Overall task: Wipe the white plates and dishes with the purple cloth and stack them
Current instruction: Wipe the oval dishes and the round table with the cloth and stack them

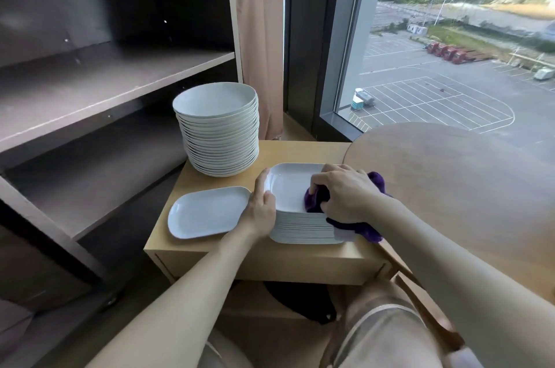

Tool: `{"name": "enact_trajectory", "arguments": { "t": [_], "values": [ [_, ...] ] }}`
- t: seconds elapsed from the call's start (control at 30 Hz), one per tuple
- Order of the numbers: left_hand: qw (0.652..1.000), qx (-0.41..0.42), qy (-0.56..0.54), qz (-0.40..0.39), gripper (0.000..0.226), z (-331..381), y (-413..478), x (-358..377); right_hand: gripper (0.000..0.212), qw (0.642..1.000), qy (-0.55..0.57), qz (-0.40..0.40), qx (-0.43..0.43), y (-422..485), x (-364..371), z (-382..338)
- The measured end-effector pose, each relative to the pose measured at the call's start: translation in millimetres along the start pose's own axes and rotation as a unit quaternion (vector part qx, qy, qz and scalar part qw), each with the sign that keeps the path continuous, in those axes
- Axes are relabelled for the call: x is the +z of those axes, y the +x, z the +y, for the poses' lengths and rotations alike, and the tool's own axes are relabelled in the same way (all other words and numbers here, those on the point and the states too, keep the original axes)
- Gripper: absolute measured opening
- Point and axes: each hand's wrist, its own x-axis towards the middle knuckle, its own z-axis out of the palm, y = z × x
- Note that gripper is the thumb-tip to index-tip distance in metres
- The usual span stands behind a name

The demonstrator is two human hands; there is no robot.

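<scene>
Purple cloth [315, 199], bunched up, sits in the right hand [345, 193], whose grip is closed tight around it and presses it onto the top white square plate [288, 187] of a thick stack of white square plates [303, 228] on the light wooden tabletop [300, 151]. The left hand [261, 205] braces the stack's left side, thumb along the top rim; whether its grip curls round the plate I cannot tell. Just beside it lies a single white rounded-rectangular plate [207, 213]. Behind stands a tall stack of round white dishes [220, 133]. I judge the job far from finished: one plate seems set aside, and most of the square stack probably remains.
</scene>
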Motion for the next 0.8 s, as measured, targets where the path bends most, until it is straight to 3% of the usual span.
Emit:
{"name": "enact_trajectory", "arguments": {
  "t": [0.2,0.3,0.47,0.6,0.8],
  "values": [
    [0.998,0.003,-0.050,-0.046,0.059,-1,-1,-7,0.027,0.998,-0.002,0.040,-0.052,30,14,-40],
    [0.990,0.009,-0.118,-0.081,0.071,2,-1,-7,0.025,0.996,-0.010,0.071,-0.061,45,21,-52],
    [0.997,0.037,-0.054,-0.045,0.061,-4,-4,-8,0.025,0.992,-0.020,0.117,-0.034,56,25,-52],
    [0.998,0.035,-0.022,-0.036,0.050,-2,-5,-8,0.035,0.986,-0.093,0.137,-0.020,53,31,-55],
    [0.999,-0.006,0.027,-0.026,0.053,-1,-5,-4,0.062,0.984,-0.149,0.100,0.025,48,23,-44]
  ]
}}
